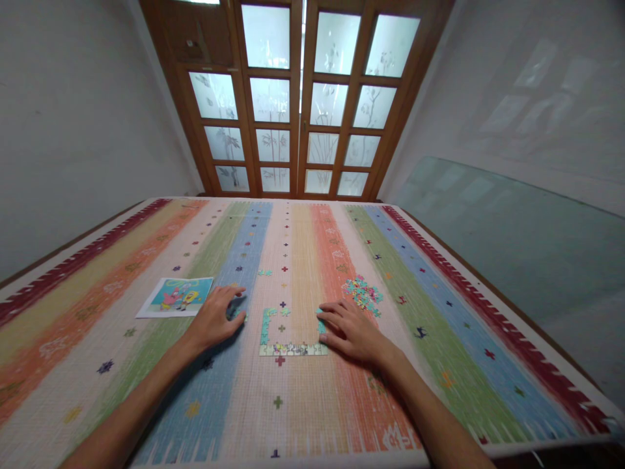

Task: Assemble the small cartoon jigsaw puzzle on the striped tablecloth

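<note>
A partly joined jigsaw puzzle border (293, 350) lies on the striped cloth, its bottom row and left side in view. My right hand (354, 331) rests flat at the border's right side, fingers spread over the teal pieces there and partly hiding them. To the left of the border is my left hand (218, 316), thumb and fingers apart. By its thumb tip a small teal bit shows, mostly hidden. Beside that hand lies a printed cartoon picture (168, 299) with a pink and a yellow figure.
A heap of loose puzzle pieces (362, 293) sits beyond my right hand. A couple of joined teal pieces (264, 273) lie farther up the striped tablecloth (303, 404). Wooden doors with frosted panes (322, 104) stand past the table, and a glass sheet (512, 241) is at the right.
</note>
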`<act>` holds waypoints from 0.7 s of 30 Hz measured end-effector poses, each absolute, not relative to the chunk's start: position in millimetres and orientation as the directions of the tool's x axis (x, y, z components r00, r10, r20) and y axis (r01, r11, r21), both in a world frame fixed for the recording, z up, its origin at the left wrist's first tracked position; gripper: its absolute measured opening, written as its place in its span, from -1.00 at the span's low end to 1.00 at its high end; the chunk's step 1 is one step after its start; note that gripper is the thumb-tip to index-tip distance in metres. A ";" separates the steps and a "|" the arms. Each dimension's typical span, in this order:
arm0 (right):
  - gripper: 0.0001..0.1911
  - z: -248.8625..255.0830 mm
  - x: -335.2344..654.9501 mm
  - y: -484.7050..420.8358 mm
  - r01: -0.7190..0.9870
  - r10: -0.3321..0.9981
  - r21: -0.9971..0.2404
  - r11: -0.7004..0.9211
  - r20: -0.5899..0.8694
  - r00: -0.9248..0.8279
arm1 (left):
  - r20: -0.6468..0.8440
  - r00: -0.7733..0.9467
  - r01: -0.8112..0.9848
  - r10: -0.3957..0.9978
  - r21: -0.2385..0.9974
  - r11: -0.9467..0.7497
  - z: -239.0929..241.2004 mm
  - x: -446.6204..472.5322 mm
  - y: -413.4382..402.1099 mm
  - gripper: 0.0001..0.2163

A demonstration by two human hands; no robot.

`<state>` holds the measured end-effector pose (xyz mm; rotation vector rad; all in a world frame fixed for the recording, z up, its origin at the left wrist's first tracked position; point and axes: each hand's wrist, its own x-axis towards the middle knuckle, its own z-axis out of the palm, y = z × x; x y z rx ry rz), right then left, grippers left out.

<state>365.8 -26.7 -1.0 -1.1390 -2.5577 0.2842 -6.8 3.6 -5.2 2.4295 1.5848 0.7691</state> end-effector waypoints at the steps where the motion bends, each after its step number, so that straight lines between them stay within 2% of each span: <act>1: -0.60 -0.6 365.7 -26.8 0.685 0.749 -0.308 0.660 0.210 -0.628 | 0.326 0.308 0.830 0.894 0.368 -0.420 -4.0 -13.4 2.1 -0.61; 5: -0.61 -1.4 365.6 -26.7 0.689 0.754 -0.310 0.655 0.214 -0.621 | 0.266 0.323 0.862 0.908 0.313 -0.398 -0.3 -32.5 -6.3 -0.65; 15: -0.61 -3.8 366.4 -25.1 0.677 0.745 -0.313 0.666 0.229 -0.627 | 0.215 0.334 0.869 0.918 0.306 -0.388 1.7 -40.6 -14.9 -0.70; 21: -0.61 -5.0 367.1 -24.7 0.676 0.743 -0.309 0.669 0.234 -0.628 | 0.088 0.441 0.823 0.893 0.358 -0.442 9.6 -50.8 -9.9 -0.71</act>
